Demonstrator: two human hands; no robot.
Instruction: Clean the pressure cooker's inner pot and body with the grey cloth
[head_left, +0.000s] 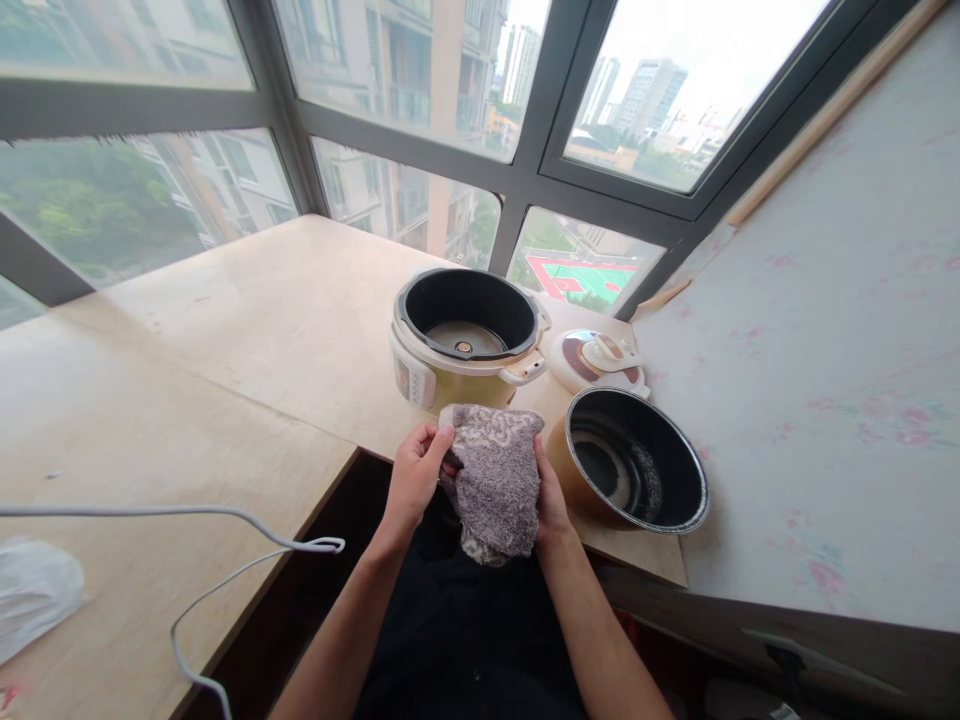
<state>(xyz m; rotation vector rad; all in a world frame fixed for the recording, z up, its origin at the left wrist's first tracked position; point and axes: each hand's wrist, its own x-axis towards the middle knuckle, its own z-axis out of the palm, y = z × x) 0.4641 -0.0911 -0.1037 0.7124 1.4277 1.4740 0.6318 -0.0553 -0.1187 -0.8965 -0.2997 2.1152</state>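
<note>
Between my two hands I hold a grey-brown patterned towel (496, 485), bunched and folded. My left hand (417, 475) pinches its left edge, thumb on top. Along the towel's right side my right hand (550, 490) grips it, its fingers partly hidden behind the cloth. Just beyond the towel stands a white and gold electric pressure cooker (469, 375), lidless, with the heating plate showing at the bottom. To the right of my right hand, the inner pot (570, 465), gold outside and dark inside, leans tilted. Behind that pot lies the cooker's white and brown lid (592, 360).
A pale wooden counter (225, 330) runs under the windows. On its left lie a white cable (187, 511), looping over the front edge, and a white plastic bag (37, 595). A flower-papered wall (825, 400) borders the right side.
</note>
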